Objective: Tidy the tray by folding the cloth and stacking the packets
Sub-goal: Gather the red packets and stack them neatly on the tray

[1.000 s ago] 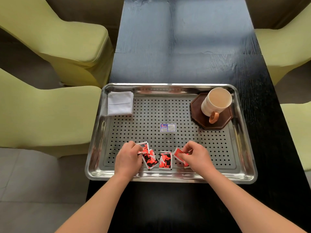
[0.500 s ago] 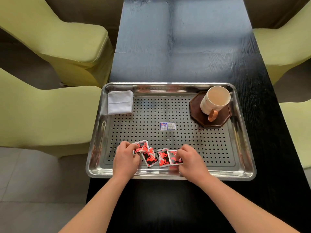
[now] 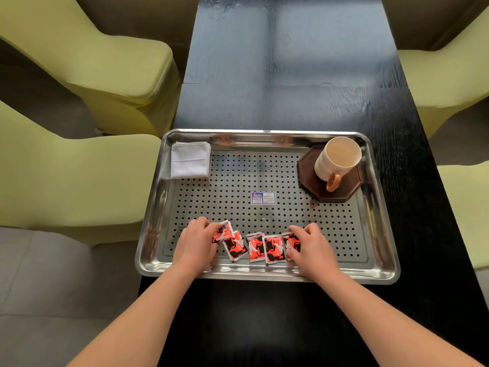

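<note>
Several red-and-black packets lie in a loose row along the near edge of the perforated steel tray. My left hand rests at the row's left end with its fingers curled on the leftmost packet. At the right end my right hand has its fingers on the rightmost packet. A white cloth, folded into a square, sits in the tray's far left corner.
A cream mug with an orange handle stands on a dark octagonal coaster in the tray's far right corner. A small label is stuck mid-tray. The tray sits on a black table flanked by green chairs.
My right hand has laid its packets down into the row and now rests on the rightmost one. The left hand has barely shifted. The row has spread wider.
</note>
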`<state>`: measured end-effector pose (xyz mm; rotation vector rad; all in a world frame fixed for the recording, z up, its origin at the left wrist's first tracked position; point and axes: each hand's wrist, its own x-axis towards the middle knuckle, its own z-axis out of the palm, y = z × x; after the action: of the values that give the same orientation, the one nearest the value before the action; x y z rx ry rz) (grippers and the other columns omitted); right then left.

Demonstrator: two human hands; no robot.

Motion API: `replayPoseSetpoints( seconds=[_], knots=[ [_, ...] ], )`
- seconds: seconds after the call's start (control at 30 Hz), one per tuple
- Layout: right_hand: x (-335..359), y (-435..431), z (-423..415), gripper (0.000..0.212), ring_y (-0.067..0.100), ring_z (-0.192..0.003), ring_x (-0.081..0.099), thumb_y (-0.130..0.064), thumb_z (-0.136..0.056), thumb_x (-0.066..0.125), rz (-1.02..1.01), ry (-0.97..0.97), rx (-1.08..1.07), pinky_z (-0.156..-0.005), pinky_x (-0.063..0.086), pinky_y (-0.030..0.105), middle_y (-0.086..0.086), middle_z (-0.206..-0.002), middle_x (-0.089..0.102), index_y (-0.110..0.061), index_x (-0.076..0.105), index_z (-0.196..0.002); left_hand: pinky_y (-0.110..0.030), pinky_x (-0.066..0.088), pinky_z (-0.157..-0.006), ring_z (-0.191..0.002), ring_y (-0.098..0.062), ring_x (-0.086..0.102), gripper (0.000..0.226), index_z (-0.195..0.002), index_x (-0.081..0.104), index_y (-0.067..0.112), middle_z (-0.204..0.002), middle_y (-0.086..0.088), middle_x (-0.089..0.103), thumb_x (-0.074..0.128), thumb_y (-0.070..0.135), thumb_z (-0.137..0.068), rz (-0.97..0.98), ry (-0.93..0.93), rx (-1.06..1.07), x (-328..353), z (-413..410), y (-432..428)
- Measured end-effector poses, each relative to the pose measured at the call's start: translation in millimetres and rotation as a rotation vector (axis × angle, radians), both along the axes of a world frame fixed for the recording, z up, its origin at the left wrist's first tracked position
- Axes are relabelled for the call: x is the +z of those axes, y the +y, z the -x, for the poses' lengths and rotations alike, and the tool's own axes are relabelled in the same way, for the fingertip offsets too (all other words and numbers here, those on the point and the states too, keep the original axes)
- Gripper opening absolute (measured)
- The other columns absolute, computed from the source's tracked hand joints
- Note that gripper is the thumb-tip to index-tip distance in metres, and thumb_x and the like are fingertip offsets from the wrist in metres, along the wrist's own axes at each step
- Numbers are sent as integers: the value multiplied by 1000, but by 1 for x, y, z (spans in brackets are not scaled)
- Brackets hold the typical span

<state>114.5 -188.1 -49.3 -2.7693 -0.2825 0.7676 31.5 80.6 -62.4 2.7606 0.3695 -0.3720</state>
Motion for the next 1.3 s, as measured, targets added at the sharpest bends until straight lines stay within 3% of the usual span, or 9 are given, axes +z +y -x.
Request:
replayPoseSetpoints(
  seconds=[0.2, 0.3, 0.37, 0.5, 0.7, 0.87, 1.03, 1.17, 1.3],
  knots=[
    [0, -1, -2, 50, 20, -99, 58, -43, -88, 69, 50, -9, -27, -77, 51, 34, 0, -114, 51, -30, 49, -132, -30, 45, -78, -94, -17, 50, 38, -117, 65, 25, -97, 5, 56, 56, 49, -91, -135, 63, 5, 4, 9, -2],
    [0, -2, 1, 47, 19, -98, 58, -47, -88, 67, 68, -6, -16, -78, 53, 35, -1, -113, 53, -28, 50, -127, -28, 45, -73, -92, -14, 53, 36, -109, 70, 24, -91, 7, 58, 58, 52, -88, 3, 30, 143, 5, 18, -8],
    [-1, -2, 3, 48, 17, -102, 53, -48, -87, 66, 58, -51, -6, -78, 54, 34, -2, -115, 51, -27, 51, -128, -28, 44, -74, -96, -13, 50, 36, -114, 68, 25, -95, 7, 55, 66, 44, -84, 113, 3, 229, 4, 20, -6],
    [-3, 6, 8, 59, 16, -111, 43, -49, -84, 68, 8, -187, 203, -84, 47, 30, -5, -125, 48, -35, 46, -137, -27, 45, -81, -100, -12, 45, 65, -139, 49, 37, -106, 7, 43, 72, 30, -79, 229, 95, 147, 3, 19, -3],
    [-5, 26, 11, 57, 20, -116, 40, -54, -82, 69, 51, -152, 373, -100, 40, 39, -5, -126, 47, -33, 52, -133, -30, 52, -83, -97, -15, 55, 78, -146, 40, 38, -108, 5, 39, 79, 31, -78, 249, 189, 128, 3, 16, -15],
    [-4, 31, 13, 55, 19, -110, 41, -56, -80, 69, 41, -138, 362, -96, 40, 36, -5, -115, 48, -31, 54, -127, -34, 53, -84, -99, -20, 58, 72, -144, 41, 32, -113, 1, 48, 74, 45, -81, 149, 195, 113, 6, 10, -25],
    [-1, 51, 11, 61, 24, -124, 39, -47, -86, 67, -27, -147, 408, -103, 40, 42, -4, -137, 46, -29, 46, -141, -34, 52, -82, -101, -17, 55, 65, -134, 49, 27, -110, 3, 52, 69, 58, -81, 56, 145, 100, 4, 9, -28],
    [-5, 69, 10, 47, 25, -114, 43, -39, -90, 66, 2, -133, 434, -96, 42, 39, -1, -126, 49, -27, 53, -133, -33, 50, -79, -96, -16, 47, 55, -116, 56, 22, -104, 3, 46, 66, 62, -81, -39, 67, 91, 1, 9, -36],
    [-9, 69, 10, 49, 23, -112, 44, -43, -88, 67, -15, -103, 385, -96, 41, 38, -1, -121, 50, -30, 53, -133, -29, 45, -80, -96, -16, 44, 52, -118, 56, 23, -107, 2, 48, 66, 59, -82, -28, 2, 104, -3, 4, -43]
  ],
)
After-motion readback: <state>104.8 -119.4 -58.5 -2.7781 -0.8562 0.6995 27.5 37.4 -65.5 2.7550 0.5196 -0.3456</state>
